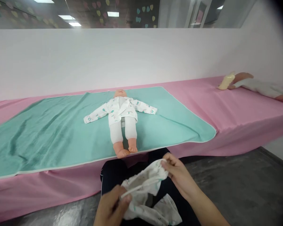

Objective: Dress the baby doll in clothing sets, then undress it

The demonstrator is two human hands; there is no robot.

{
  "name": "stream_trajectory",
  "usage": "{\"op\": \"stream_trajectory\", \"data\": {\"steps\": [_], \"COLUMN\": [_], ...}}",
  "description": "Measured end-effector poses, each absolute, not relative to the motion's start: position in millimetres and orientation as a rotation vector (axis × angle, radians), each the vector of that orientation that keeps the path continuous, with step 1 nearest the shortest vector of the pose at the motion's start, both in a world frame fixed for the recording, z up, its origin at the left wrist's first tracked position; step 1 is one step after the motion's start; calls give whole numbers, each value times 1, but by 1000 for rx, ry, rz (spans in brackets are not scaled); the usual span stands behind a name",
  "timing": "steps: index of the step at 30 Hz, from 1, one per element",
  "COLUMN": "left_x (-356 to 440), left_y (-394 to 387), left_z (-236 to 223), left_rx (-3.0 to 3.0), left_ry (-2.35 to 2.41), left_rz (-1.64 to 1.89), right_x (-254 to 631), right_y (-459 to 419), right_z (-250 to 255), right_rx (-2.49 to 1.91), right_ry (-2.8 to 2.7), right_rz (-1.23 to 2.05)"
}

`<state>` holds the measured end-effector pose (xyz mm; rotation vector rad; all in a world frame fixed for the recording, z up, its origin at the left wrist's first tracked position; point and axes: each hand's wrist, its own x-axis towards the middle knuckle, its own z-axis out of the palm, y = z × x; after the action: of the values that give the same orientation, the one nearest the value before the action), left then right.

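Note:
Low in front of me, over my dark-trousered lap, my left hand (113, 205) and my right hand (175, 172) pinch opposite ends of the gathered waistband of small white printed baby pants (153, 185). The waist opening is stretched between them and the legs hang below. Beyond my hands a baby doll (132, 128) lies on its back, feet toward me. It wears a white printed jacket (114, 106) with its sleeves spread wide and its front partly open. The doll's legs are white with bare feet.
A green blanket (61, 135) lies under the doll on a pink-covered table (235, 110). At the far right are a second doll (261, 86) and a pale yellow package or bottle-like item (226, 81). A white wall (108, 59) with a window above stands behind.

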<state>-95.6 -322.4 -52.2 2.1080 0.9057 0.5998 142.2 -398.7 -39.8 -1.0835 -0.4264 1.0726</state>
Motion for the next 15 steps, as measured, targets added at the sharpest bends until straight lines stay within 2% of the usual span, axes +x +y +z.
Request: {"op": "stream_trajectory", "data": {"steps": [3, 8, 12, 15], "left_x": [-94, -78, -76, -86], "left_y": [-304, -294, -296, -291], "left_z": [-31, -29, -28, -23], "left_rx": [1949, 1871, 1930, 2080], "left_ry": [926, 844, 723, 672], "left_rz": [549, 609, 505, 285], "right_x": [132, 116, 104, 117], "right_y": [-385, -372, -368, -369], "right_z": [-25, -11, -27, -40], "right_rx": [-1280, -1385, -1341, -1298], "right_ry": [-887, -1438, -1817, -1813], "right_rz": [1131, 693, 881, 1030]}}
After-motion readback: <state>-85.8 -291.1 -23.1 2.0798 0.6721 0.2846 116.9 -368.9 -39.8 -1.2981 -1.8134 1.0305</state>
